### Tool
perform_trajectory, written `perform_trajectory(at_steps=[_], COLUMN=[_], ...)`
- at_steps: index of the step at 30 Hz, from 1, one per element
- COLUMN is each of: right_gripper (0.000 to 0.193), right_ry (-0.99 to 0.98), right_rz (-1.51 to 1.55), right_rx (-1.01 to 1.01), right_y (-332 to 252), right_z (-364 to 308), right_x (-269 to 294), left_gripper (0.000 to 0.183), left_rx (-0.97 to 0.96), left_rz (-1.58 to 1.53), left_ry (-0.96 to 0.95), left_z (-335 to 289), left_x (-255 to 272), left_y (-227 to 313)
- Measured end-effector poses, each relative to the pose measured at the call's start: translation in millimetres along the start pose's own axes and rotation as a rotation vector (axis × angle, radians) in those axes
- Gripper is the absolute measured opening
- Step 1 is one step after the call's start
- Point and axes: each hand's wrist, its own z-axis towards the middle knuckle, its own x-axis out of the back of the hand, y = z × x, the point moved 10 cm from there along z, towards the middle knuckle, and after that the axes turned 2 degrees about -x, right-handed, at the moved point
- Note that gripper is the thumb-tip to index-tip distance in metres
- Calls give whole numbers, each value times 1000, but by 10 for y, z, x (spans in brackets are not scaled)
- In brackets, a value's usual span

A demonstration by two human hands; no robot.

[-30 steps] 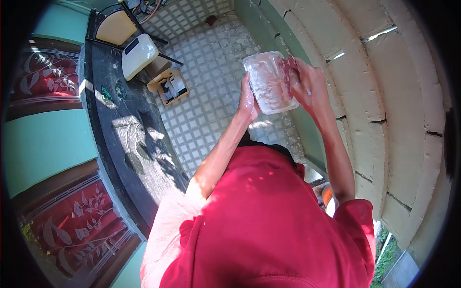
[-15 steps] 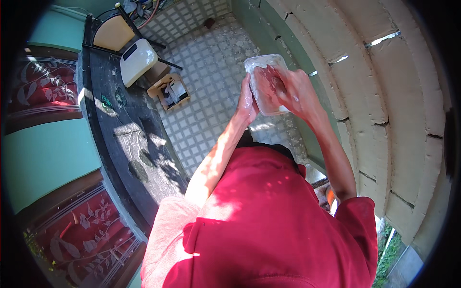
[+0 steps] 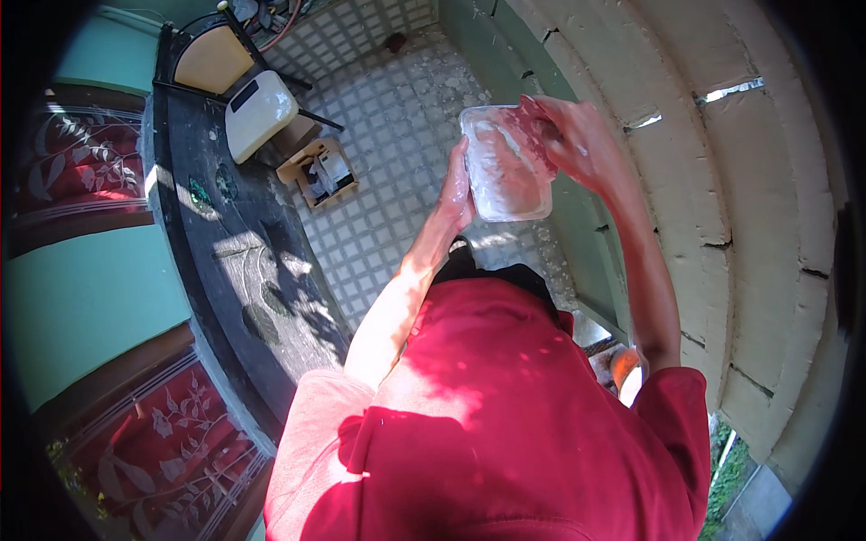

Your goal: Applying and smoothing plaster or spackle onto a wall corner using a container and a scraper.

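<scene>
Tiled floor (image 3: 388,171), plastic tub (image 3: 510,180), left edge in left hand (image 3: 458,191)

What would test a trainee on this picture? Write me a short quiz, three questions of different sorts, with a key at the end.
1. Which hand holds the red piece?

2. True or false: the left hand holds the tub by its left side.

3. Where does the open box stand?
A) On the chair's seat
B) On the tiled floor
C) Inside the tub

Key:
1. The right hand.
2. True.
3. B.
</scene>
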Motion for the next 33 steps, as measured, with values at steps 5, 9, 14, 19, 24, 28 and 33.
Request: perform_trajectory(at_steps=[5,9,14,19,24,28,33], right_gripper=[19,32,35,25,16,16,20], right_ry=[-155,-277,-290,-113,-44,56,130], right_rz=[-51,-115,-225,-14,68,57,36], right_rx=[127,161,198,9,3,-69,-254], right_y=[13,-207,-263,-176,-72,219,372], right_z=[15,-163,-330,-277,-380,-487,-631], right_x=[-465,-578,-539,-112,-237,-214,146], left_gripper=[59,60,67,57,62,61,64], left_rx=[-2,42,27,3,6,-31,-9], left_rz=[52,13,60,48,66,83,13], left_ry=[-16,5,1,10,-22,-20,-29], left_z=[25,-13,-23,-4,54,92,66], left_x=[-30,51,24,-74,-207,-257,-329], left_y=[39,92,55,35,-126,-208,-372])
